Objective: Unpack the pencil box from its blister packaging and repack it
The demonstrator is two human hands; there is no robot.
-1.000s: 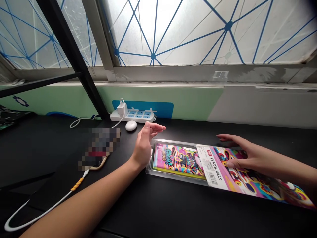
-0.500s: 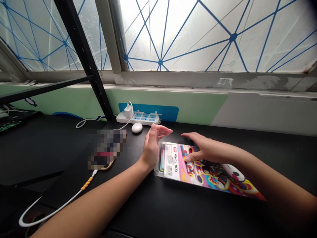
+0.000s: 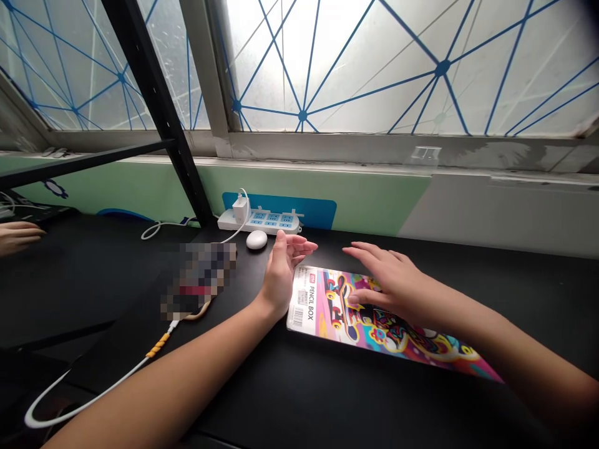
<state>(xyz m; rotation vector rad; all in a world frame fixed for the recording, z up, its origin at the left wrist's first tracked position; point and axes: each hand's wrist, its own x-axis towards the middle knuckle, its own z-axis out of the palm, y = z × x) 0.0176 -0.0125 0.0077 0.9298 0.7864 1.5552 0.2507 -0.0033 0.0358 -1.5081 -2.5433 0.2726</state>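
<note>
A colourful pencil box package point(image 3: 337, 312) with a white barcode label lies flat on the black desk point(image 3: 327, 399). My left hand point(image 3: 281, 271) stands on edge against the package's left end, fingers straight and open, palm facing right. My right hand point(image 3: 388, 284) lies flat on top of the package, fingers spread, pressing on it. The clear plastic tray with the tin is hidden under the printed card.
A white power strip point(image 3: 262, 219) with a plugged charger sits at the wall, a small white round object point(image 3: 257, 239) before it. A blurred object point(image 3: 199, 277) with a white cable point(image 3: 93, 399) lies left. A black shelf post point(image 3: 154, 112) rises behind. Another person's hand point(image 3: 16, 236) shows at far left.
My right hand has slid the printed card leftwards over the clear tray until it covers it and meets my left hand, which stayed in place.
</note>
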